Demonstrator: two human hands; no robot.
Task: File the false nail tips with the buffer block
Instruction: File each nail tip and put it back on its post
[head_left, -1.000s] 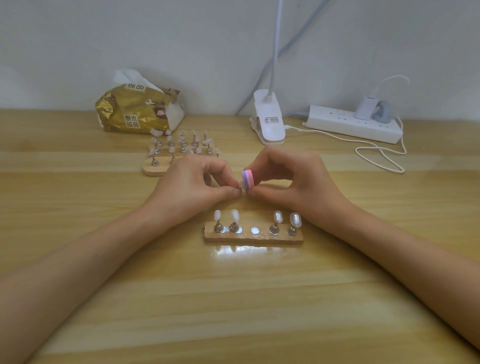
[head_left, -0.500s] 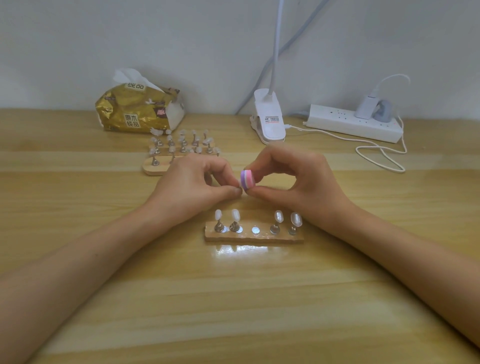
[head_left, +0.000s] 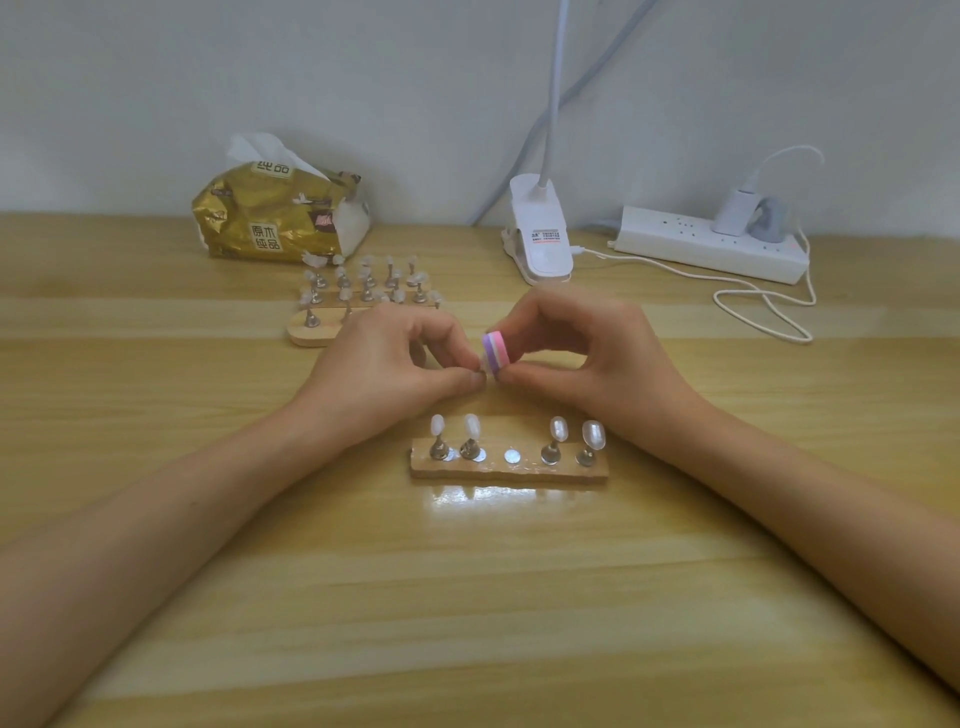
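A pink-and-purple striped buffer block (head_left: 494, 352) is held on edge just behind the wooden stand (head_left: 509, 467), touching one pale nail tip (head_left: 483, 365). Four translucent false nail tips (head_left: 471, 426) stand upright in a row on that stand.

We are reaching both forearms in past either end of the wooden stand (head_left: 509, 470). Just behind it, our left hand (head_left: 387, 366) is pinching a nail tip (head_left: 482, 365) between thumb and forefinger. Our right hand (head_left: 587, 358) is gripping the buffer block (head_left: 494, 352) with curled fingers, touching the left.
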